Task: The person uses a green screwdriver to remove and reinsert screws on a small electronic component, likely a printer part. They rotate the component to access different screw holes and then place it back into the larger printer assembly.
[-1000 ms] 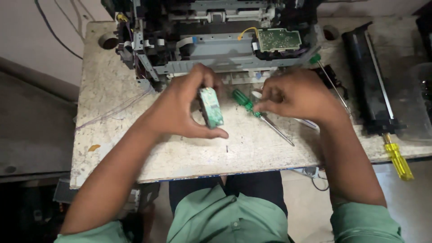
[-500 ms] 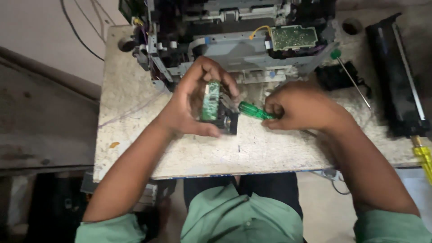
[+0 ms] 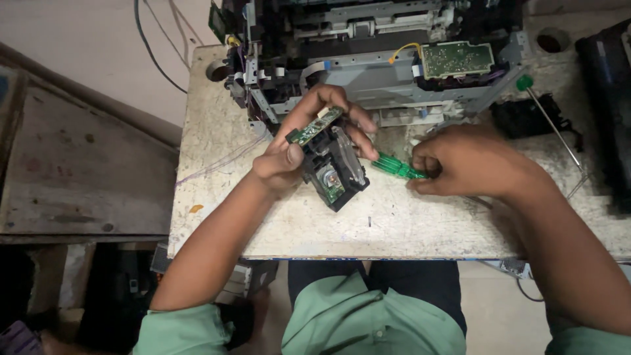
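- Head view: the left hand (image 3: 289, 161) holds a black module (image 3: 332, 172) with small green boards on it, lifted just above the worktop (image 3: 217, 197). The fingers (image 3: 345, 121) are wrapped over its top and far side, thumb on the near side, closed on it.
- The module sits just in front of the stripped printer chassis (image 3: 368, 59). Its long axis runs diagonally, from upper left down to lower right, its lower corner pointing at the worktop's near edge.
- The right hand (image 3: 470, 161) lies to the right of the module, fingers curled and pinching a green-handled screwdriver (image 3: 397, 167).
- The screwdriver's handle points left towards the module, nearly level; whether it touches cannot be told, and its shaft is hidden.
- A second green-topped screwdriver (image 3: 549, 121) lies right of the chassis.
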`<state>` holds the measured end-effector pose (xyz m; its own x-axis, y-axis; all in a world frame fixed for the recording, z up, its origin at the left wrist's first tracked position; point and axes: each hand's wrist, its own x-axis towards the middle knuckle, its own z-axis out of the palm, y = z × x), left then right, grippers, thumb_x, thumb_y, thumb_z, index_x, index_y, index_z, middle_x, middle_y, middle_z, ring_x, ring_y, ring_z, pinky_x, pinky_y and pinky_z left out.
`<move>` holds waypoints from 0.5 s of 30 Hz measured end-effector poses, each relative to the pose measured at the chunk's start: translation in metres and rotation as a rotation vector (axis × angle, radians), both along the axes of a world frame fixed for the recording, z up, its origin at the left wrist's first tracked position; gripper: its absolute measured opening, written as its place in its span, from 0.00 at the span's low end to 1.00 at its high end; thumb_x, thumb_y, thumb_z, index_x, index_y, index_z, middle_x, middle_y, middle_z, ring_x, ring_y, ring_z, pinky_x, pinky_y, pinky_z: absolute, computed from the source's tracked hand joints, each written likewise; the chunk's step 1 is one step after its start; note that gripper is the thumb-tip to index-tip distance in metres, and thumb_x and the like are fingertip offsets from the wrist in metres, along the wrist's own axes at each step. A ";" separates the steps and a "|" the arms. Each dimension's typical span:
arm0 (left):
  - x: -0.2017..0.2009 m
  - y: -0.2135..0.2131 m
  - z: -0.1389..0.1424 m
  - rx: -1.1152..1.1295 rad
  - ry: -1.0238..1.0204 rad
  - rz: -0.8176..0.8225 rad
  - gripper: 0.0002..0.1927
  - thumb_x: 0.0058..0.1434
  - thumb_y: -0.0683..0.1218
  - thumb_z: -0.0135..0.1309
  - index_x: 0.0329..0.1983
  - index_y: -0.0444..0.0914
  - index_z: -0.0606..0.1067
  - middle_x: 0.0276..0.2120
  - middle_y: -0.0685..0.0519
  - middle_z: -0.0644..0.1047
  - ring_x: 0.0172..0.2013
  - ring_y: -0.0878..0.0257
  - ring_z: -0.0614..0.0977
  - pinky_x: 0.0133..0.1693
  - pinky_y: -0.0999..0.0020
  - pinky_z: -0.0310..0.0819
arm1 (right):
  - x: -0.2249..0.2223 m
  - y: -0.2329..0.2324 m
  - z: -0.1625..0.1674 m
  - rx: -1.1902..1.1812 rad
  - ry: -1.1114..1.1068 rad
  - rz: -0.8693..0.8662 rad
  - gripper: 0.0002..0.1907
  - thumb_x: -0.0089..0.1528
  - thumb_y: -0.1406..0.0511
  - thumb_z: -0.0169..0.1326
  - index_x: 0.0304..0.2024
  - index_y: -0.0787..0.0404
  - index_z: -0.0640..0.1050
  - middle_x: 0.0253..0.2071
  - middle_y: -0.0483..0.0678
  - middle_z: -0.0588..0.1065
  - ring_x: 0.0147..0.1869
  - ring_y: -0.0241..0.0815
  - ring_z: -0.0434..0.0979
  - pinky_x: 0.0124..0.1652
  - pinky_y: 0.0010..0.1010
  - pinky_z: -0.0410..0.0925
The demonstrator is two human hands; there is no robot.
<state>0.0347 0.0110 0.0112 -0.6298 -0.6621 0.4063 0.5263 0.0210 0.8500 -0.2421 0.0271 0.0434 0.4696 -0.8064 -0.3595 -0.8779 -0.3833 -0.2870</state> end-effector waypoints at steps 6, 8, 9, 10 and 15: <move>-0.003 0.002 -0.001 -0.187 -0.121 0.034 0.42 0.62 0.70 0.61 0.63 0.36 0.63 0.54 0.39 0.75 0.49 0.48 0.84 0.58 0.50 0.84 | 0.001 0.000 0.001 0.014 0.002 -0.009 0.21 0.51 0.48 0.67 0.37 0.54 0.82 0.28 0.47 0.80 0.34 0.47 0.81 0.36 0.41 0.71; -0.003 0.007 -0.001 -0.427 -0.325 0.148 0.41 0.68 0.70 0.61 0.64 0.36 0.62 0.55 0.40 0.74 0.55 0.48 0.81 0.62 0.52 0.83 | 0.000 0.000 0.000 0.011 -0.034 -0.017 0.22 0.50 0.48 0.67 0.37 0.54 0.81 0.28 0.47 0.80 0.34 0.47 0.81 0.36 0.41 0.71; -0.004 0.006 -0.001 -0.332 -0.288 0.111 0.42 0.65 0.72 0.60 0.63 0.36 0.63 0.55 0.41 0.75 0.51 0.50 0.83 0.58 0.53 0.84 | 0.000 0.000 0.000 0.001 -0.021 -0.008 0.21 0.51 0.48 0.67 0.36 0.54 0.81 0.28 0.47 0.79 0.33 0.48 0.81 0.36 0.41 0.71; -0.004 0.005 -0.001 -0.233 -0.251 0.074 0.42 0.63 0.73 0.58 0.63 0.37 0.64 0.54 0.42 0.76 0.47 0.52 0.85 0.55 0.54 0.86 | 0.000 0.000 -0.001 -0.004 -0.006 0.003 0.21 0.51 0.48 0.67 0.35 0.55 0.81 0.27 0.48 0.79 0.33 0.48 0.81 0.36 0.42 0.71; -0.003 0.008 -0.003 -0.189 -0.303 0.128 0.42 0.63 0.72 0.58 0.64 0.38 0.65 0.53 0.44 0.76 0.49 0.54 0.86 0.56 0.54 0.82 | 0.001 -0.001 -0.003 0.012 -0.032 0.014 0.21 0.51 0.48 0.67 0.35 0.55 0.81 0.27 0.48 0.79 0.33 0.48 0.81 0.35 0.42 0.71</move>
<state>0.0316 0.0187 0.0084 -0.6574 -0.6741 0.3368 0.2345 0.2418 0.9416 -0.2413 0.0261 0.0407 0.4925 -0.7952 -0.3537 -0.8626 -0.3922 -0.3195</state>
